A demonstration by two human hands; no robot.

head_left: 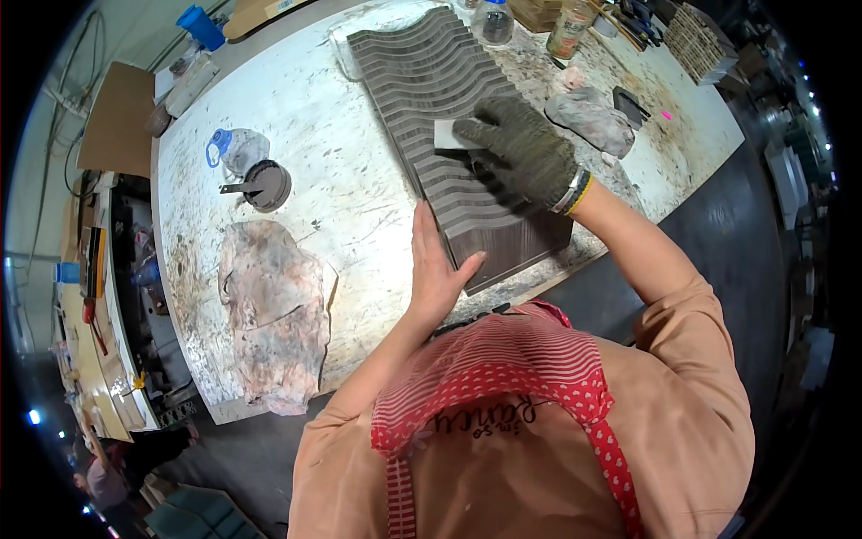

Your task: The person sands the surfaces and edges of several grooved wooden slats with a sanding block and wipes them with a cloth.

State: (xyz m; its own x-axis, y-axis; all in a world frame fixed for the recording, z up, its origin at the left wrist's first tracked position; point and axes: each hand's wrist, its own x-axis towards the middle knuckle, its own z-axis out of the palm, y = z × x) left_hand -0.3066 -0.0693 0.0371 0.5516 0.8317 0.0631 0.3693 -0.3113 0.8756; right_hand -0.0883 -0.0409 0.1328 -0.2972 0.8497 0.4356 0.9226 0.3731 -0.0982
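A long dark brown wooden panel [503, 244] with wavy grey-brown ridges lies slanted across the table, its near end close to me. My bare left hand [436, 277] rests at its lower left edge, fingers stretched along the side and thumb spread toward the near end. My right hand [530, 153], in a dark, stained work glove, is over the ridges at mid-panel. Its fingers are closed on a pale grey rectangular pad [453, 136], which sticks out to the left. The glove hides the rest of the pad, and its exact kind is unclear.
A stained white table [359, 260] carries a dirty cloth [274, 310], a round tub of dark paste [267, 186] and a clear plastic container [244, 151] at left. A grey rag [593, 119], a clear jar [492, 22] and a wicker basket [700, 43] are at far right.
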